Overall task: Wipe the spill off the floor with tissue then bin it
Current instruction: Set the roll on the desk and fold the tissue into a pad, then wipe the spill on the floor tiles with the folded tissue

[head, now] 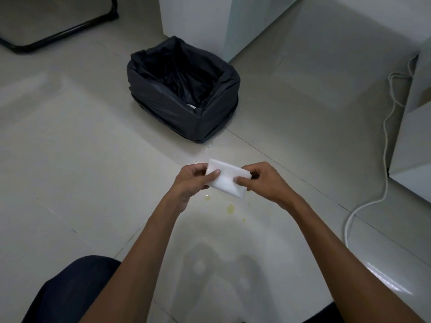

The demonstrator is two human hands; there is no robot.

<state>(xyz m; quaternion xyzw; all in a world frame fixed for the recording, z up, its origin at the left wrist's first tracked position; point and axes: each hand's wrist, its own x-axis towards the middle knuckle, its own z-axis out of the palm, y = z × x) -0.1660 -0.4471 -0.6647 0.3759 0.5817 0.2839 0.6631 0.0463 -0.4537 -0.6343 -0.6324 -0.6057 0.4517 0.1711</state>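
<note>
Tissue work has not reached the floor (70,159) yet, so by my reading the task is at its start. Largest first: the pale tiled floor fills the frame, with a white cable (384,141) trailing down the right side. The bin (161,101), lined with a black bag, stands open in the upper centre, and almost nothing shows inside it. Below it, at centre frame, the left hand (193,180) and right hand (263,180) each pinch one end of a folded white tissue (225,180), held in the air. Smallest, just below the tissue, the spill (230,208) lies as a few yellowish drops, unwiped. Wiping and binning both remain.
</note>
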